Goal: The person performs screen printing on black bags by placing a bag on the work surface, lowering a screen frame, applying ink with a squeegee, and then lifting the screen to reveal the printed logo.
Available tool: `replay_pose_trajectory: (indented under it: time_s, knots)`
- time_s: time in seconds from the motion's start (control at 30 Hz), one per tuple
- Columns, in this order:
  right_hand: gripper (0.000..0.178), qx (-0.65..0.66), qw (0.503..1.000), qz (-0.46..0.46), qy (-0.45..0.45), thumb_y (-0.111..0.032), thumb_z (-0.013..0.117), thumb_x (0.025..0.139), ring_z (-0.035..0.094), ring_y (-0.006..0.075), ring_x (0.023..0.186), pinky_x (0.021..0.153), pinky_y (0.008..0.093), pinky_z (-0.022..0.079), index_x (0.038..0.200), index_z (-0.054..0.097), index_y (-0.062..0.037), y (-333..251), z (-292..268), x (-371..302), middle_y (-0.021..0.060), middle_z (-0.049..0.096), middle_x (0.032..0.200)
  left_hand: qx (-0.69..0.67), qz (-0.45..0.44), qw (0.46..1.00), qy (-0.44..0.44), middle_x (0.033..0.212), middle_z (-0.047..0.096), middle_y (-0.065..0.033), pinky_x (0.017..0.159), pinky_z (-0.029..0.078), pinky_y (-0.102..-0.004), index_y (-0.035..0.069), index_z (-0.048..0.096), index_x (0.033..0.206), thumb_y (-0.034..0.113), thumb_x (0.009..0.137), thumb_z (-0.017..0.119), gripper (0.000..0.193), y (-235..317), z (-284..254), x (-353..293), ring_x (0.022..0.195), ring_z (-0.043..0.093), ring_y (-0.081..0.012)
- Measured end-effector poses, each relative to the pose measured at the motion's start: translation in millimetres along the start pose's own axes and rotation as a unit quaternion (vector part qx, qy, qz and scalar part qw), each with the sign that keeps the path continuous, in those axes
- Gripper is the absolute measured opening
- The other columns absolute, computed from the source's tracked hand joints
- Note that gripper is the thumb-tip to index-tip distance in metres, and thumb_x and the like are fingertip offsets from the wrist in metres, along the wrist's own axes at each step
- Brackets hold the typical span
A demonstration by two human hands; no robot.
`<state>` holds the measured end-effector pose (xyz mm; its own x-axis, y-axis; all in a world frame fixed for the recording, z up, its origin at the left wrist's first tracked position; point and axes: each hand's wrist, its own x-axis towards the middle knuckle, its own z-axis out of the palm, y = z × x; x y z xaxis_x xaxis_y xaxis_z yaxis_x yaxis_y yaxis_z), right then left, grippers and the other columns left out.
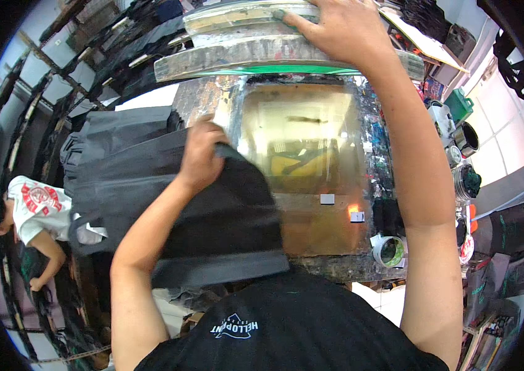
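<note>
black fabric bag: dark, flat and pleated, lifted by its upper edge; it hangs over the left part of the tabletop and covers the near-left corner of the printing plate.
left hand: fingers curled shut, pinching the bag's top edge; forearm rises from the lower left.
right hand: fingers spread a little and wrapped over the far edge of the raised screen frame, palm down on it.
screen frame: wooden, paint-smeared, tilted up above the far end of the plate; a green strip shows along its underside.
printing plate: glossy yellowish-brown panel, bare in the middle, with two small pale tabs near its right front.
tabletop: edges around the plate crusted with dried ink splatter in many colours.
stack of bags: more dark folded fabric piled to the left of the plate, just beside the lifted one.
tape roll: pale ring with a green inside, at the near-right corner of the tabletop.
containers: round tins and tubs on the right, well apart from both hands.
other person: at far left, in a white shirt with red print, arm bent downward.
own shirt: black, with a small pale print, filling the lower middle.
</note>
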<state>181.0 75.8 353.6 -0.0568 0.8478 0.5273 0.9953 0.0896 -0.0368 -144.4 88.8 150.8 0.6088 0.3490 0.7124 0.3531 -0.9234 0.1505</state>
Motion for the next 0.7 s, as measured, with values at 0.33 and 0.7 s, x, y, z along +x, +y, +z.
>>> replay_pose_trajectory:
  time_s: [0.33,0.7]
  knots:
    - [0.069,-0.022,0.999,-0.001,-0.046,-0.068,0.039,0.107,0.063,0.0234,0.096,0.104,0.0520,0.046,0.107,0.067,-0.0052,-5.8,-3.0,6.3,0.0112,0.068,0.096,0.186,-0.069,0.965,-0.175,0.167,0.036,-0.0225,0.129,0.020,-0.0629,0.010,0.047,0.159,0.031,0.100,0.070,0.067,-12.3,240.4,63.3,0.157,0.030,-0.0414]
    - [0.060,-0.044,0.998,0.000,-0.054,-0.064,0.042,0.108,0.059,0.0202,0.087,0.100,0.0477,0.049,0.099,0.062,-0.0081,7.2,7.6,12.7,0.0051,0.060,0.087,0.119,-0.271,0.895,-0.333,0.173,0.027,-0.0243,0.122,0.007,-0.0771,0.015,0.040,0.165,0.074,0.097,0.055,0.091,89.5,148.5,-74.7,0.159,0.019,-0.0530]
